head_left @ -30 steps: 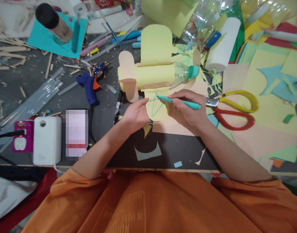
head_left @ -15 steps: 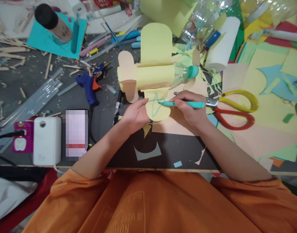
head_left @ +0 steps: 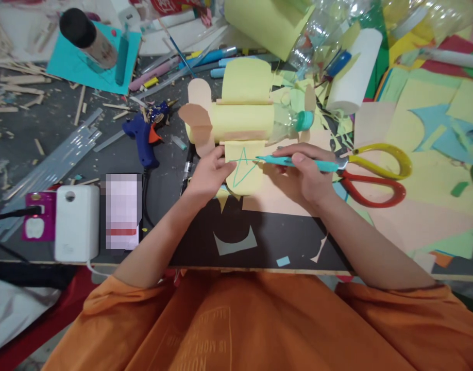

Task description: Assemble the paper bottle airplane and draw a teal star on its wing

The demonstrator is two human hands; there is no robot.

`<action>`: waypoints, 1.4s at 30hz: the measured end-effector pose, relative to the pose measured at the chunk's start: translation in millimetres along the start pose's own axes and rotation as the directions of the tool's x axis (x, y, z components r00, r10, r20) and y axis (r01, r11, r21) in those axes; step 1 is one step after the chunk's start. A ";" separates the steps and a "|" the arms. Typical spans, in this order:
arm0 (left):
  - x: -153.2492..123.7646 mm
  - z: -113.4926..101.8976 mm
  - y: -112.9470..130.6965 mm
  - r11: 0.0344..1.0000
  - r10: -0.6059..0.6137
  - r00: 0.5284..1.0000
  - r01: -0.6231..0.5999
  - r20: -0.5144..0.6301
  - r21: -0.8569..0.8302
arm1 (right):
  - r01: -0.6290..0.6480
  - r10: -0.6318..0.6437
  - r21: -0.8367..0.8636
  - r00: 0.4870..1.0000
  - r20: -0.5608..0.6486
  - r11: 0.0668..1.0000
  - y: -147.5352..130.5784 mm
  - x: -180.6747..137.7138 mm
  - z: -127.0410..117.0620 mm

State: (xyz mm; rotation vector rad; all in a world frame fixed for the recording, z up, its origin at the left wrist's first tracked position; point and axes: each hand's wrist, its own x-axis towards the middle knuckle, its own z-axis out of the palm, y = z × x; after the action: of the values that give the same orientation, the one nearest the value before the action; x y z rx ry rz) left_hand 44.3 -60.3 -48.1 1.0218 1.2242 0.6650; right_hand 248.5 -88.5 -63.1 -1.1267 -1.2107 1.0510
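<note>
A plastic bottle wrapped in yellow paper forms a toy plane (head_left: 240, 121) with yellow wings and peach tail pieces. Its near wing (head_left: 242, 170) carries a star drawn in teal. My right hand (head_left: 304, 172) grips a teal marker (head_left: 294, 162), whose tip sits at the star's right point. My left hand (head_left: 207, 172) presses on the wing's left edge, fingers curled around it.
Yellow and red scissors (head_left: 371, 172) lie right of my right hand. A blue glue gun (head_left: 146, 136) and a black pen (head_left: 188, 167) lie left of the plane. A phone (head_left: 121, 211), a white charger (head_left: 76, 221), glue sticks, a paper roll (head_left: 354, 69) and paper scraps crowd the table.
The plane has tilted and shifted slightly left. My left hand has moved up onto the wing's edge. The marker tip has moved from the star's middle to its right point.
</note>
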 end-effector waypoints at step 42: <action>-15.6 -15.6 19.6 0.289 0.063 0.985 -0.169 0.158 0.942 | -0.109 0.152 -0.245 0.974 0.166 0.964 3.8 9.0 6.1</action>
State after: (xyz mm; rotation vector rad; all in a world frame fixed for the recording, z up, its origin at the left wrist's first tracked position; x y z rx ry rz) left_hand 27.4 -61.3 -23.9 2.1615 1.4735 -0.1551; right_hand 243.1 -78.7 -65.4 -1.3293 -1.4515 1.1536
